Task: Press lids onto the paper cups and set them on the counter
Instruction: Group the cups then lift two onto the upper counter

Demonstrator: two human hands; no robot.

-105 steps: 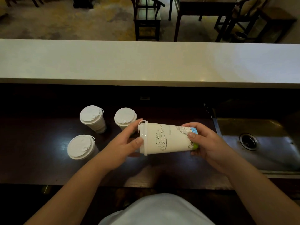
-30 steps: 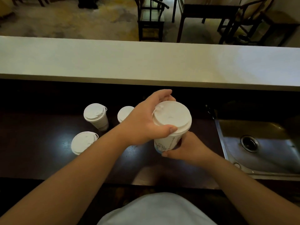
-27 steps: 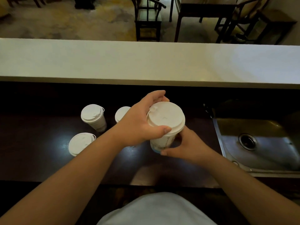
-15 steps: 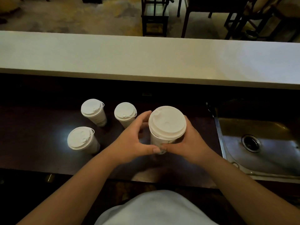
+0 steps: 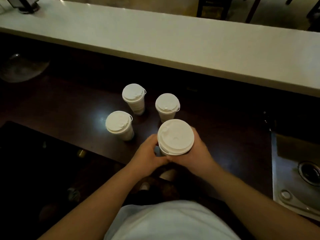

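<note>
Since half a second ago my view has swung left while my left hand and right hand stay wrapped round the lidded cup, upright over the dark counter just before three capped cups.

- You have four lidded paper cups: one held, three standing.
- You have two hands on it: left hand, right hand.
- One sink.

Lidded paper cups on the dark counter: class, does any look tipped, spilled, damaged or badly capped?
Nothing stands out. The three standing cups are upright with lids seated, no spill visible. The fourth cup, gripped by the left hand and right hand, is also upright and capped.
</note>
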